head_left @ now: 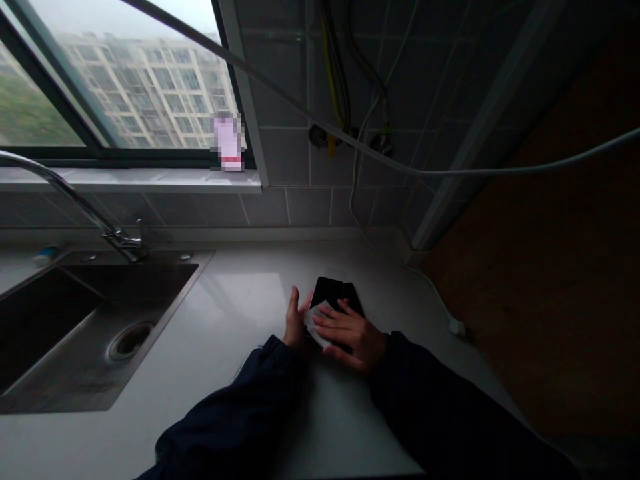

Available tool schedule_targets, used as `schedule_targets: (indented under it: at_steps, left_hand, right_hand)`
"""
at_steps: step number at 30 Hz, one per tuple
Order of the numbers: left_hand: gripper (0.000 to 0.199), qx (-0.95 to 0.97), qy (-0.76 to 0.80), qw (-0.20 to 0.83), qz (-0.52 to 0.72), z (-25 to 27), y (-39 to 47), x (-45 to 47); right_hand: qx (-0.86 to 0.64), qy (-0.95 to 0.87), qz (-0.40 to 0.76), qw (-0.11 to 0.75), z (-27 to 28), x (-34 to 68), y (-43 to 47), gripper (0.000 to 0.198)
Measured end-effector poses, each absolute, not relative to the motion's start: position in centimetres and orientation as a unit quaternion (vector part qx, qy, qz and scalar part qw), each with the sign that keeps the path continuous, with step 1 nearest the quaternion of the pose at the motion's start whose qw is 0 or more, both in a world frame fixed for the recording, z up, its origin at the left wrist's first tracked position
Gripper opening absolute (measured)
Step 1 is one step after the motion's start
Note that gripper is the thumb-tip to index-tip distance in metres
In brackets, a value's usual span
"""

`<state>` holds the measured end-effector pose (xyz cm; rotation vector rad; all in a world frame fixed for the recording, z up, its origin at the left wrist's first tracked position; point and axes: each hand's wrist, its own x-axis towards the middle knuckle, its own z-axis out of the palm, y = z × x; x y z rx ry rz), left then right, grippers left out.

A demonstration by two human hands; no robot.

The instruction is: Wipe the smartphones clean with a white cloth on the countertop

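A flat, glossy black object (328, 291) with a straight seam between two panels is at the middle of the white counter; its exact kind is unclear in the dim light. My left hand (296, 323) holds its left edge, thumb raised and the other fingers partly hidden behind it. A thin white tissue or wipe (313, 320) lies over the lower left part of the object. Across it my right hand (350, 333) rests flat, fingers stretched out and pressing the tissue against the black surface. My right hand hides the object's lower part.
A steel sink (165, 293) with a chrome faucet (113, 233) is set into the counter (240, 313) at left. A white cable (430, 172) hangs across the upper view. A white plug (457, 327) lies by the brown panel (560, 287) at right.
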<state>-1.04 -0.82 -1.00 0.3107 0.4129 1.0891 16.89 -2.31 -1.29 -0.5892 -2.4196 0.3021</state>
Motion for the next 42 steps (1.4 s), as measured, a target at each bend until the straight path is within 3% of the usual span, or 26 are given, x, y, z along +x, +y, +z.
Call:
schedule_targets:
  at_steps: [4, 11, 16, 21, 31, 35, 42]
  left_hand:
    - [0.080, 0.139, 0.197, 0.827, 0.508, -0.7, -0.9, -0.9]
    - [0.080, 0.155, 0.179, 0.844, 0.482, 0.4, -1.2, -0.1]
    - [0.081, 0.121, 0.217, 0.836, 0.489, 0.1, -1.0, -0.3]
    - [0.081, 0.128, 0.212, 0.839, 0.485, -0.3, -0.8, -0.5]
    - [0.079, 0.151, 0.171, 0.869, 0.438, 0.0, -1.0, -0.4]
    - [0.084, 0.129, 0.221, 0.857, 0.448, -0.5, -0.7, -0.8]
    - [0.090, 0.124, 0.199, 0.871, 0.431, -1.5, -0.2, -1.6]
  right_hand:
    - [-0.236, -0.923, 0.121, 0.279, -1.2, 16.7, -2.4, 0.049]
    - [-0.415, -0.861, 0.108, 0.272, -1.3, 18.0, -0.2, 0.053]
    - [-0.305, -0.906, 0.104, 0.273, -1.6, 17.0, -1.7, 0.057]
    - [-0.237, -0.920, 0.131, 0.282, -1.3, 16.1, -3.0, 0.048]
    - [-0.438, -0.853, 0.094, 0.270, -0.9, 17.9, -0.4, 0.052]
    - [-0.335, -0.895, 0.111, 0.273, -1.2, 17.2, -1.5, 0.056]
    - [-0.205, -0.921, 0.140, 0.300, -1.3, 16.2, -3.0, 0.045]
